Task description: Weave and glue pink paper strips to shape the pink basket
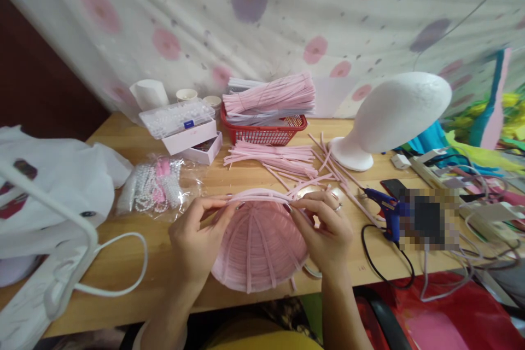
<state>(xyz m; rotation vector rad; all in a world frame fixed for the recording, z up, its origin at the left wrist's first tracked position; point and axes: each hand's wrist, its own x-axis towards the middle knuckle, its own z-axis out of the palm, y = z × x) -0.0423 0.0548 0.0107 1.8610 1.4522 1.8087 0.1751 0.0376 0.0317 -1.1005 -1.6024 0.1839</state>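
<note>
A pink ribbed dome (259, 249), which looks like a hat made of fuzzy pipe cleaners, is held over the front of the table. My left hand (199, 235) pinches the far rim at its left end. At the right end of that rim, my right hand (328, 229) pinches too, with a ring on one finger. Between the fingertips a light pink pipe cleaner strip (260, 192) curves along the rim. Just beyond lies a bundle of loose pink pipe cleaners (273, 157). A round shiny object behind my right hand is mostly hidden.
Behind stands a red basket (262, 135) heaped with pipe cleaners. A white foam head (394, 120) and a blue glue gun (388, 210) with cable are on the right. Bagged beads (159, 186), small boxes (192, 136) and a white lamp arm (77, 219) are left.
</note>
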